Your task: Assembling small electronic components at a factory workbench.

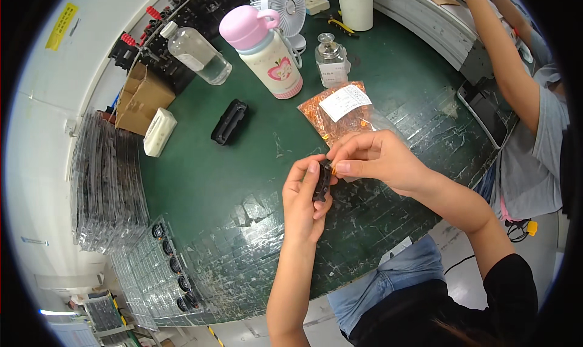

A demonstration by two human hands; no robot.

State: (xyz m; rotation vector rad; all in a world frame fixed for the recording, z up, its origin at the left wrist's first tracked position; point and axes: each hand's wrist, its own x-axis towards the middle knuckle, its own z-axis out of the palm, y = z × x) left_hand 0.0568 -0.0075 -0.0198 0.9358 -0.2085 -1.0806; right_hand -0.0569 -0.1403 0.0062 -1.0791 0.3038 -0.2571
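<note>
Over the green tabletop, my left hand [303, 195] is closed round a small black plastic part [322, 182], held upright between thumb and fingers. My right hand [376, 162] pinches a tiny orange-copper piece [334, 170] against the upper right side of that black part. The piece is too small to tell its exact kind. Just beyond my right hand lies a clear plastic bag [340, 113] full of small orange-copper pieces, with a white label on it. A longer black plastic part [229, 122] rests on the table to the far left of my hands.
A pink-lidded bottle [267, 61], a glass dispenser bottle [332, 61], a clear bottle [197, 54] and a fan [285, 10] stand at the back. Stacked clear trays [109, 183] and a tray with round black parts [173, 265] are left. Another person's arm [504, 61] is at right.
</note>
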